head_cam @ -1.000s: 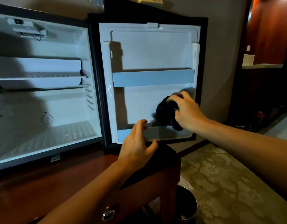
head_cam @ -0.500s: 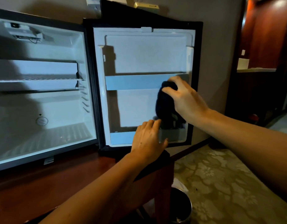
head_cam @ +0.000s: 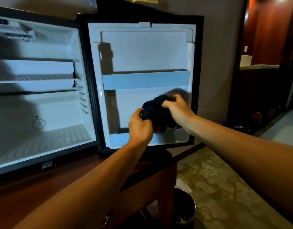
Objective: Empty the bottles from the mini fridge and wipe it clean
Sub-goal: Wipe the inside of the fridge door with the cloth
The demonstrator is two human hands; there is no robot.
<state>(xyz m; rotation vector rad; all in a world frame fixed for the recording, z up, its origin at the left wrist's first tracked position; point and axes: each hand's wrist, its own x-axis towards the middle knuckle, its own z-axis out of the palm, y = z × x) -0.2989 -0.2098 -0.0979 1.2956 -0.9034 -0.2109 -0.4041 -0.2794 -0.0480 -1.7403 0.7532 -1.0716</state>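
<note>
You've got both hands on the dark cloth (head_cam: 156, 111) in front of the open fridge door (head_cam: 142, 52), left hand (head_cam: 139, 128) and right hand (head_cam: 178, 109) fingers curled pinching it, probably rebunching it for a fresh wiping face.

Metal bin (head_cam: 183, 209) (floor) — wooden cabinet (head_cam: 43, 187).
</note>
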